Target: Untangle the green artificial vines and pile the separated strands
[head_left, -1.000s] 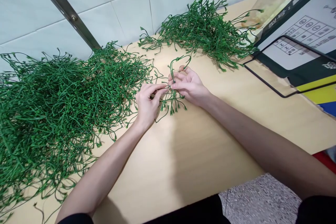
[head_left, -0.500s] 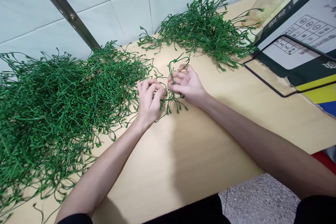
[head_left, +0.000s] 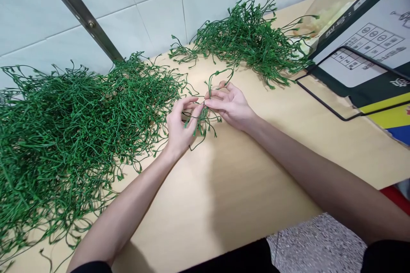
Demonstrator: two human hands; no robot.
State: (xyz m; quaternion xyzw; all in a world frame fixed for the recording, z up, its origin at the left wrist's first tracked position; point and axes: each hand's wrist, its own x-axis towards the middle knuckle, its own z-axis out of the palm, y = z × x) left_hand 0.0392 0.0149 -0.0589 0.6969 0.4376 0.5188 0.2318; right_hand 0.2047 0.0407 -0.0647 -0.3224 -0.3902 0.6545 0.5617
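Observation:
Between my two hands is a small bunch of green artificial plant stems (head_left: 202,123) with little tufted tips. My left hand (head_left: 183,120) pinches it from the left, thumb and fingertips meeting at the bunch. From the right, my right hand (head_left: 231,104) grips the same stems, its thumb tip touching close to the left fingertips. A few stems arch up above my right fingers, and tufted ends hang below both hands. Just left of my left hand spreads a large heap of the same green stems (head_left: 89,119).
A smaller pile of green stems (head_left: 250,42) lies at the back against the tiled wall (head_left: 160,17). At right stand a printed box (head_left: 361,68) and a black wire frame (head_left: 329,104). A metal post (head_left: 91,23) rises at back left above the wooden tabletop (head_left: 179,217).
My fingertips have come together at the bunch, the left thumb extending toward the right hand. The hanging stem ends have shifted left and gathered closer.

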